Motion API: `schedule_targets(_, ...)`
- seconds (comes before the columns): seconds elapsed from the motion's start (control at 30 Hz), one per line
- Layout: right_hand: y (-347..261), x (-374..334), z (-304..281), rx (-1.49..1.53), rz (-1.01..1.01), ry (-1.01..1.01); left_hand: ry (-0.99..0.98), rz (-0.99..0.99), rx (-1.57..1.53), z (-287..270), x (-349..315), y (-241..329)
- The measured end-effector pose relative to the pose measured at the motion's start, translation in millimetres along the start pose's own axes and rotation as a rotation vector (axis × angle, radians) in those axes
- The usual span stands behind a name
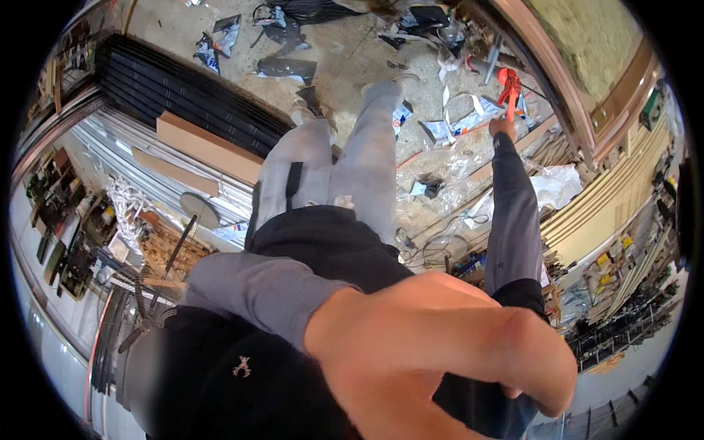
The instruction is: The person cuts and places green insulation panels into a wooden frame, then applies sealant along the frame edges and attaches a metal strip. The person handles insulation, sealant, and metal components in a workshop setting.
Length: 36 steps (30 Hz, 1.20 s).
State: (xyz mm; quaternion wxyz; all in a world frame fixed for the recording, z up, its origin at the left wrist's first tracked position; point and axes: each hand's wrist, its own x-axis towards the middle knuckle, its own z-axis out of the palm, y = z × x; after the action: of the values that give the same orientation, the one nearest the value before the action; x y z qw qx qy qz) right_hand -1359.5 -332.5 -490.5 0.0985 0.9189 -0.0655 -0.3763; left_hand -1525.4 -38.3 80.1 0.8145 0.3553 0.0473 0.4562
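Right hand (502, 127) grips one tool (509, 86) (red).

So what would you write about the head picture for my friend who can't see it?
A person's right hand holds a red-orange tool out over a messy floor, while the left hand looms huge, close to the camera. Torn packaging scraps lie about, and long black strips are stacked on the left.
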Motion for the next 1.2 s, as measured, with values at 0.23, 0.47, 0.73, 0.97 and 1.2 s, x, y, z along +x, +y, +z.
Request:
schedule_targets(0.23, 42.9, -146.3, 65.4, -0.011, -0.116, -0.058, -0.072, -0.176, -0.226, -86.7, 21.5, 186.4)
schedule_targets(0.47, -38.7, -235.6, -15.6, 0.089, -0.297, -0.411, 0.014, 0.432, -0.132, -149.9, 28.2, 278.5)
schedule_targets(0.73, -363.9, -305.7, -102.4, -0.171, -0.611, -0.488, 0.852, 0.162, 0.383, -395.8, -40.6, 295.6)
schedule_targets(0.97, -505.0, -481.2, -140.7, -0.211, -0.883, -0.306, 1.751, -0.411, 0.786, -685.6, -295.5, 260.3)
schedule_targets(1.2, -503.1, -522.7, -93.5, -0.395, -0.808, -0.402, 1.691, -1.130, 1.120, -919.3, -343.4, 248.7)
